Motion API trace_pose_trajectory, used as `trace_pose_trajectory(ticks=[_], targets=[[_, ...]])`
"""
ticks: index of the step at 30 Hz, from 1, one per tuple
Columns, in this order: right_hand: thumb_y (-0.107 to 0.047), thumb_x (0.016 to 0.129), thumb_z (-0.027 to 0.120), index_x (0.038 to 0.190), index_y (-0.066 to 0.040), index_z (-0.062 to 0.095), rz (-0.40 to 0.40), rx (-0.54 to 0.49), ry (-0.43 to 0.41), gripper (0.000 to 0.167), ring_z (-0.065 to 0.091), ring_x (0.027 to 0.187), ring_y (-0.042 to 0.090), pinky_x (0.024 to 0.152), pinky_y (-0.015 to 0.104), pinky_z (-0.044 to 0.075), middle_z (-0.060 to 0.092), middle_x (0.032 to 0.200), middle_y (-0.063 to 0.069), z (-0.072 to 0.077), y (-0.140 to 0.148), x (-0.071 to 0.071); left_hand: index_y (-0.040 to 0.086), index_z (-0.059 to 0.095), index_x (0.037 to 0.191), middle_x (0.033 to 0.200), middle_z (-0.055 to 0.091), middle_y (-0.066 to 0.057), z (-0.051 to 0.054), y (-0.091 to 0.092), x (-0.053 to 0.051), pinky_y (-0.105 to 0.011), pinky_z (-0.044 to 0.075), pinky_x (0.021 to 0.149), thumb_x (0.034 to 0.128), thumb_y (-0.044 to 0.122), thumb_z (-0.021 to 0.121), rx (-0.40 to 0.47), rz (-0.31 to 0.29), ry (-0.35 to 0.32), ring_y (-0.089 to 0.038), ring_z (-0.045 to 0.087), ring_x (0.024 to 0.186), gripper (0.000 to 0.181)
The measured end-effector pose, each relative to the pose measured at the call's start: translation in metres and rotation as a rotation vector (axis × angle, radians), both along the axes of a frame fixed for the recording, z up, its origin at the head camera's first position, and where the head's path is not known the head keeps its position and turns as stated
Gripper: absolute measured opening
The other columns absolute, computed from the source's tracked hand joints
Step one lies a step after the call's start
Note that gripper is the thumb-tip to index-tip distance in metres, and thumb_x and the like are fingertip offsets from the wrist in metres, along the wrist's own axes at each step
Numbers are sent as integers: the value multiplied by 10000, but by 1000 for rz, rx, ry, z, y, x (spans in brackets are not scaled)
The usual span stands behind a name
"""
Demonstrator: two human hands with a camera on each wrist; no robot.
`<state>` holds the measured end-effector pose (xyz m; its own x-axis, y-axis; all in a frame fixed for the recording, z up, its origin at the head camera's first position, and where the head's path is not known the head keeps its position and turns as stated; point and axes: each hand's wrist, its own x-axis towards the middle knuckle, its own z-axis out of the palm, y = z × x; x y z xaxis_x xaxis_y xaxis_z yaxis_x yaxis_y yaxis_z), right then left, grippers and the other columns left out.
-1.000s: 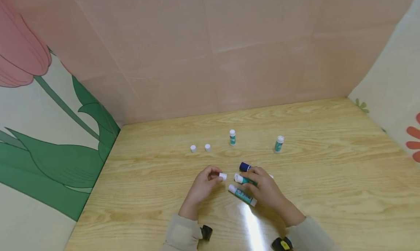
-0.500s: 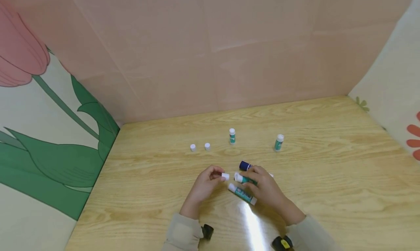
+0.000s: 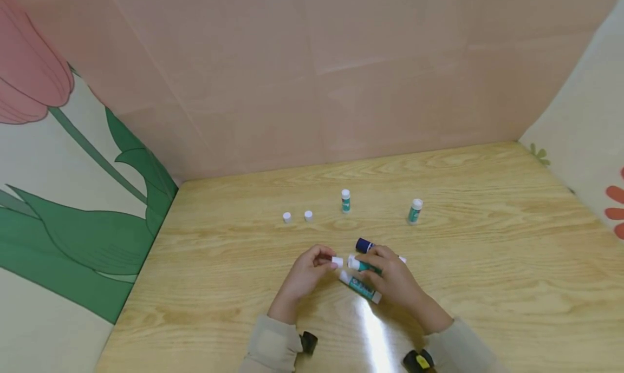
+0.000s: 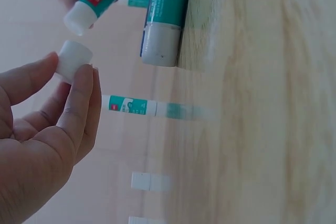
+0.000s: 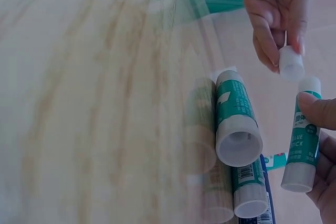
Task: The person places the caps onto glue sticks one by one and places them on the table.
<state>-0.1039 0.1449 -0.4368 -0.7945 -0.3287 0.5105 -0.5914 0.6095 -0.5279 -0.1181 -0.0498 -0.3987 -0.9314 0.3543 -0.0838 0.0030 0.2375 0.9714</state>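
Currently, a short white cylindrical plastic cap [image 3: 337, 262] is pinched between the thumb and fingers of the left hand [image 3: 303, 274]. A teal-and-white cylindrical glue stick [image 5: 304, 137] is gripped by the right hand [image 3: 394, 280], with its white end directed at the cap. The two parts are held nearly in line above the tabletop [image 3: 219, 270], and a narrow gap is left between them.

Beneath the hands, a thicker teal-and-white glue stick [image 3: 361, 287] is laid on its side, nearest the wearer. A slimmer teal-and-white stick [image 5: 249, 191] is positioned beside it, as shown in the right wrist view. A dark navy cylindrical stick [image 3: 364, 246] is placed on the far side, partly covered by the right hand.

Farther back, two teal-and-white glue sticks are stood upright, well apart: a left upright stick [image 3: 345, 202] and a right upright stick [image 3: 414, 213]. To their left, two small white caps, an outer cap [image 3: 287, 217] and an inner cap [image 3: 309, 216], are set near each other.
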Motion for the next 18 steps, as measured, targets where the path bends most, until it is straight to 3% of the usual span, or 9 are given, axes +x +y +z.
trace_pose_trajectory(ticks=[7, 10, 13, 18], targets=[[27, 627, 725, 910, 5, 653, -3, -3, -13, 293, 443, 747, 106, 584, 212, 436, 510, 831, -2, 0, 0, 0, -43, 536, 995, 864, 566, -53, -24, -1, -9, -262, 440, 681, 816, 74, 583, 25, -3, -27, -136, 524, 781, 219], [25, 627, 725, 912, 5, 653, -2, 1, -11, 295, 441, 745, 104, 581, 209, 435, 509, 831, -2, 0, -1, 0, -21, 541, 994, 855, 562, -37, -28, 0, -11, -247, 435, 669, 816, 91, 586, 25, -5, -36, -120, 518, 766, 215], [28, 630, 722, 914, 6, 651, 1, 1, -15, 294, 444, 745, 107, 581, 210, 436, 510, 833, 1, 0, -1, 1, -35, 536, 991, 847, 556, -42, -24, 1, -9, -292, 440, 682, 817, 69, 580, 41, -9, -46, -126, 512, 757, 208], [38, 638, 712, 921, 8, 649, -1, 4, -46, 292, 450, 744, 115, 582, 206, 438, 510, 834, 7, 2, -1, 2, -63, 526, 975, 858, 547, -69, -1, 4, 1, -401, 440, 720, 825, 34, 558, 16, -14, -44, -144, 507, 760, 181]])
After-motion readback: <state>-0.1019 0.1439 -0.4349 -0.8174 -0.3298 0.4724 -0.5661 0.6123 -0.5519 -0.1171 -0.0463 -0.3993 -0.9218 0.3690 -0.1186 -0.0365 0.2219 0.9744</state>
